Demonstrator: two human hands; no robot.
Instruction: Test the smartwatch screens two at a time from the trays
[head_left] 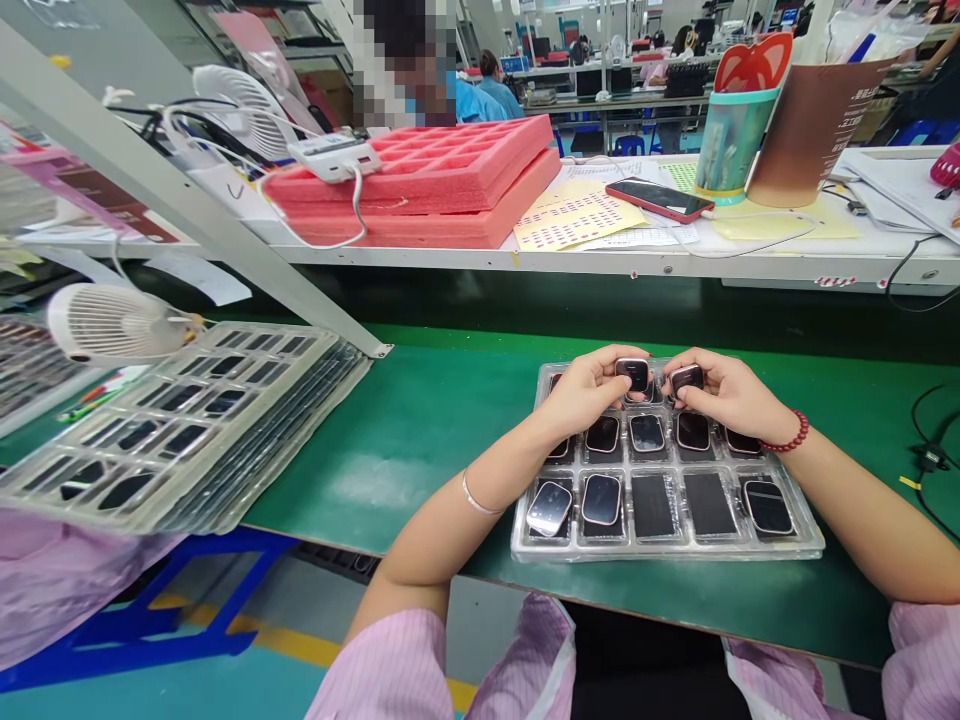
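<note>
I see left hand [586,388] pinching watch [634,373], right hand [726,388] pinching second watch [685,378], both over far row of tray [660,548] on table [420,430]. Hands near, not touching. I'd grip edges lightly, spare screens thumb pressure, avoid knocking pair, stay low.

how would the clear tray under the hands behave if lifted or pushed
The clear tray may flex, since it looks like thin moulded plastic. The device at its near left corner would probably slide, as it lies askew. Pushed, the tray might glide easily: the green tabletop looks smooth and shiny.
</note>
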